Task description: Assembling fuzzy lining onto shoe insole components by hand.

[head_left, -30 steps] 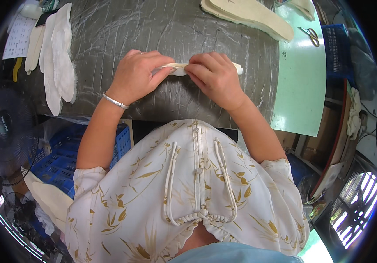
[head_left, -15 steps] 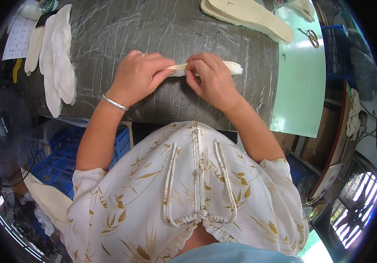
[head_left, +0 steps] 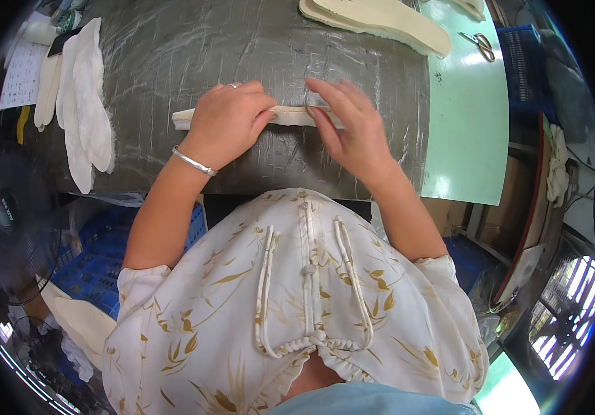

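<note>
A long, narrow cream strip with a white fleecy edge (head_left: 292, 115) lies across the dark worktable in front of me. It looks folded lengthwise. My left hand (head_left: 231, 119) pinches it near its middle between thumb and fingers, and the strip's left end sticks out beyond that hand. At the strip's right part is my right hand (head_left: 354, 128), its thumb touching the strip. Its index finger is stretched up and away from the thumb, and the other fingertips are smeared by motion. The hand partly hides the strip's right end.
Cream insoles (head_left: 380, 22) lie at the far right of the dark worktable (head_left: 193, 52). Scissors (head_left: 479, 45) rest on the green board (head_left: 467, 131). Long white fleecy pieces (head_left: 83, 104) are stacked at the left. A fan (head_left: 8, 207) and a blue crate (head_left: 93, 242) stand lower left.
The strip has shifted left through my hands, so its left end now shows past my left hand. My right hand has loosened from its pinch, with its fingers spread upward.
</note>
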